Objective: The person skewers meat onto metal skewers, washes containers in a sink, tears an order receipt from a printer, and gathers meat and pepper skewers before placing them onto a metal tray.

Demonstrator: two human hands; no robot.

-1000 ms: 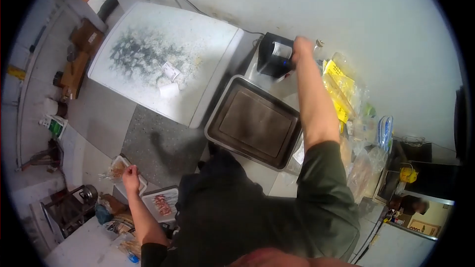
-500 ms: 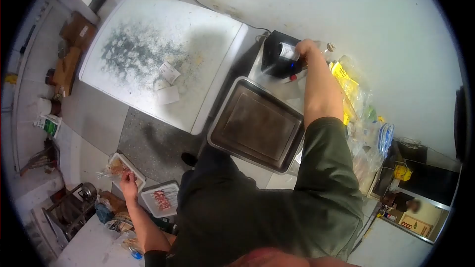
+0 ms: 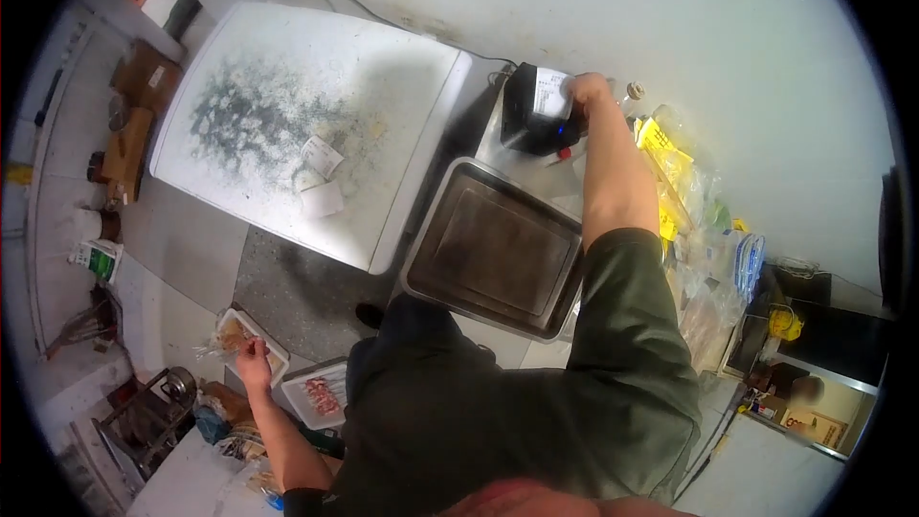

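My right hand (image 3: 592, 92) reaches to a black receipt printer (image 3: 522, 115), its fingers closed at the edge of a white printed receipt (image 3: 550, 93) coming out of it. Part of the fingers is hidden by the wrist. On the lower left, my left hand (image 3: 254, 362) is closed at a bunch of skewers (image 3: 230, 337) over a white tray (image 3: 279, 354); their thin sticks point left. Beside it, another white tray (image 3: 299, 402) holds red-and-white meat skewers (image 3: 324, 396). A dark metal baking tray (image 3: 498, 249) lies below the printer.
A white chest top (image 3: 287, 48) with dark smudges carries two paper slips (image 3: 323, 157). Yellow and clear plastic bags (image 3: 675, 158) crowd the right wall. A red-capped item (image 3: 564, 153) lies by the printer. Metal racks (image 3: 144, 426) stand lower left.
More of the receipt shows above the printer, with my right hand still at its edge. My left hand stays over the tray. The view has shifted slightly.
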